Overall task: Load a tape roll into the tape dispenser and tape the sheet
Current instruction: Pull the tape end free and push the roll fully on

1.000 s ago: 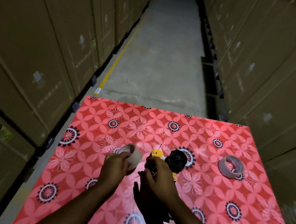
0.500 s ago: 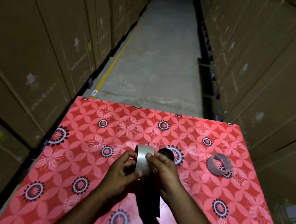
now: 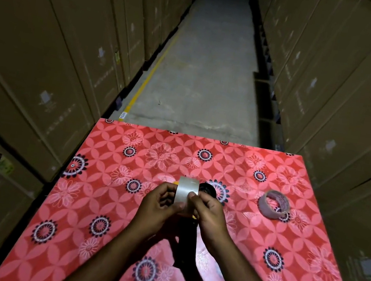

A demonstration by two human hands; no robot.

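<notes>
Over the middle of the red flower-patterned sheet (image 3: 121, 203), both hands were raised close together with a roll of clear tape (image 3: 184, 192) standing on edge between them. The left hand (image 3: 156, 211) had its fingers curled around the roll's left side, and the right hand (image 3: 208, 213) pinched the right rim with thumb and fingertips — so both were clamped on that one roll. Just behind and under it sat the tape dispenser (image 3: 207, 189), mostly hidden; only its round black hub and a sliver of yellow showed past the roll, with a dark handle running down between the wrists. Whether the roll was touching the hub I could not tell. A second tape roll (image 3: 273, 204) lay by itself on the sheet, well off to the right, tilted so its hollow core faced up. Beyond the sheet's far edge a concrete aisle (image 3: 205, 70) ran away — walled on both sides by stacked cardboard boxes (image 3: 47, 57).
</notes>
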